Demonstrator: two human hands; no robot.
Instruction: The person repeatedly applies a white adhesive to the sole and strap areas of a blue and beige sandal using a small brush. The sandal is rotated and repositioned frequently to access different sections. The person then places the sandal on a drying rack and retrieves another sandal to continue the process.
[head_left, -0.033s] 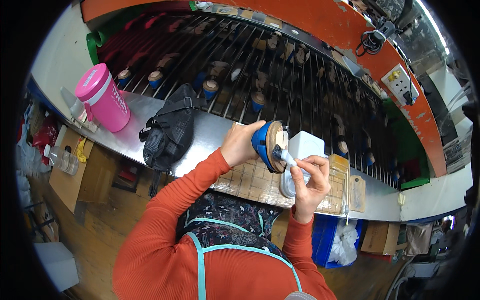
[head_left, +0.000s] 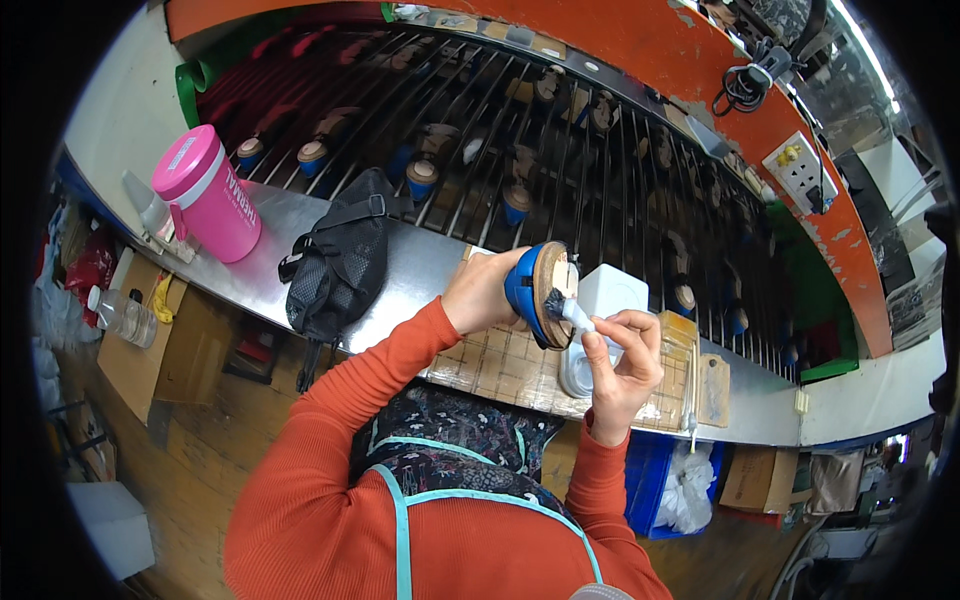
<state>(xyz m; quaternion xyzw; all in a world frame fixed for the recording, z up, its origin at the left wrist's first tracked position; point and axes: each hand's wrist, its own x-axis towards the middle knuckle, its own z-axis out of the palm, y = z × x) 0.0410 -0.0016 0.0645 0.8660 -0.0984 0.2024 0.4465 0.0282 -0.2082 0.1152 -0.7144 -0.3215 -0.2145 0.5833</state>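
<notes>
My left hand (head_left: pixel 481 290) is wrapped round a blue shoe (head_left: pixel 522 285) that looks to be on a last. The shoe is tilted so its tan and brown underside faces right. Between thumb and fingers my right hand (head_left: pixel 622 368) pinches a small brush (head_left: pixel 577 315) with a pale handle. Its dark bristles touch the underside. Just behind the brush stands a white box-shaped container (head_left: pixel 612 291); a white round container (head_left: pixel 575 371) sits below the shoe, partly hidden by it and my right hand. Both are over a cardboard mat (head_left: pixel 500 367) with a taped grid.
Beyond the metal ledge, a rack of metal rods (head_left: pixel 470 90) carries several similar shoes (head_left: pixel 421 178). A pink tumbler (head_left: pixel 212 200) and a black mesh bag (head_left: pixel 340 265) stand at left. An amber block (head_left: pixel 678 328) lies right. Below the ledge is a blue crate (head_left: pixel 650 485).
</notes>
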